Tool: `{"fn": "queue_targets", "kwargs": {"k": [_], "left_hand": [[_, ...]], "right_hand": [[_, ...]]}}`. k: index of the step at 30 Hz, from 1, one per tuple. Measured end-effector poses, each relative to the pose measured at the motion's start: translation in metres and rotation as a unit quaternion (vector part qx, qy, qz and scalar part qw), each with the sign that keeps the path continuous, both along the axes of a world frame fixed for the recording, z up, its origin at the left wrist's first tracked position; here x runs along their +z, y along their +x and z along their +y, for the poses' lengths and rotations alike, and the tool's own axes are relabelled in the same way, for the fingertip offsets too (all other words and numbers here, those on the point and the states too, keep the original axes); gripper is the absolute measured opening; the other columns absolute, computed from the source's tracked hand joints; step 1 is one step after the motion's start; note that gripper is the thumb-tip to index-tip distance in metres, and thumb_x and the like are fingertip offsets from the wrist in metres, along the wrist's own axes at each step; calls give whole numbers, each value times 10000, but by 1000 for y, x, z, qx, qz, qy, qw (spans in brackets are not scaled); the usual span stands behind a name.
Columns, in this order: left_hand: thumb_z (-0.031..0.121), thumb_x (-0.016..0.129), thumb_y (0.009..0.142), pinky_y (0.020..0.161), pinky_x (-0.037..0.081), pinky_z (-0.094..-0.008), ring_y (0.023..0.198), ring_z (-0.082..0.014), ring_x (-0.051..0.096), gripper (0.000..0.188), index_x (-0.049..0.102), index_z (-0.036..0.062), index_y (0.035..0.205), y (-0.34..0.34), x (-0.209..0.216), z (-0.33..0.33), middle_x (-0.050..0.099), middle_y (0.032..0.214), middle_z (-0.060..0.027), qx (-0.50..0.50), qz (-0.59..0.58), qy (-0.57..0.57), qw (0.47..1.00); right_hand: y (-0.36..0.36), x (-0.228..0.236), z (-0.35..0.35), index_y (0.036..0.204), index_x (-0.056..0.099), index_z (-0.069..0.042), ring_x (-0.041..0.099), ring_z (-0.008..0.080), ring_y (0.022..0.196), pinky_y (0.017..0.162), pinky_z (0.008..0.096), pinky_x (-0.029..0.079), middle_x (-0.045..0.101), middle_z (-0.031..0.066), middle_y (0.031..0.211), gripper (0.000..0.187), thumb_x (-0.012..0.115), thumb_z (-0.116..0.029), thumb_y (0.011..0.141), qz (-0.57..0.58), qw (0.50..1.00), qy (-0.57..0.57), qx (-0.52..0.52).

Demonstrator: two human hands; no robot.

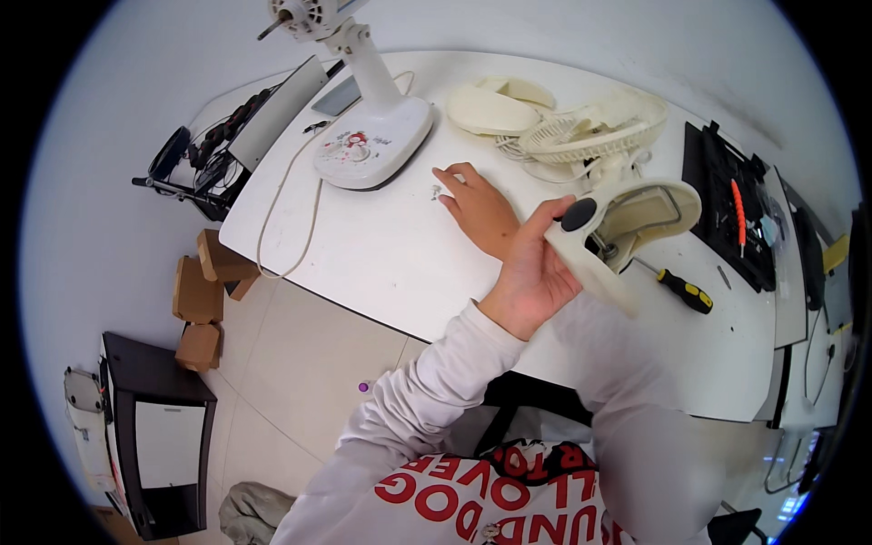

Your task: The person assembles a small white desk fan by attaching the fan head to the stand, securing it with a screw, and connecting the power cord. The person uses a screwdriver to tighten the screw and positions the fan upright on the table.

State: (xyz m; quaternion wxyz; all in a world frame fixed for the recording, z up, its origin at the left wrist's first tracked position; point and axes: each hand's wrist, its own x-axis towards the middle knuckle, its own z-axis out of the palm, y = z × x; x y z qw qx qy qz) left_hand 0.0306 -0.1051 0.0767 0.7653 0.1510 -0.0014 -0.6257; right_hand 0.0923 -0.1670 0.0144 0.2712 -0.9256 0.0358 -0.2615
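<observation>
My left hand [536, 280] is closed around a cream plastic fan clamp [590, 259], raised over the table's right half. The clamp has a round black cap, a hollow inside and a bent metal rod. My right hand [481, 215] reaches across beyond the left one, its thumb and fingers apart. Close to its fingertips lie several small screws [436, 193] on the white table [363, 259]. Behind the clamp rests a cream fan head [595, 136] with a grille; whether the two are joined I cannot tell. My right forearm is blurred and partly covered by the left hand.
A white fan stand [391, 132] with a cord stands at the back left. Cream covers [495, 104] lie at the back. To the right are a yellow-black screwdriver [686, 291] and a black tool case [727, 204]. Cardboard boxes [198, 291] sit on the floor at left.
</observation>
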Motion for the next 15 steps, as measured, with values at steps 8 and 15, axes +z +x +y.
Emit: {"fn": "queue_targets", "kwargs": {"k": [8,15], "left_hand": [[243,583,849,807,454,-328,913,-179,539,274,575,60,1053,11,-4,13,598,1003,-46,-15,19,-22,999],[232,537,870,732,465,-297,854,-156,551,353,531,58,1177,9,-3,12,591,1031,-51,-28,30,-27,999]], "right_hand": [[19,-20,4,1098,591,-72,561,257,918,765,356,481,529,73,1078,253,563,-88,847,35,999,-20,21],[-134,10,-28,1016,611,-30,577,188,845,721,318,493,572,73,1050,199,583,-43,818,212,959,184,30]]}}
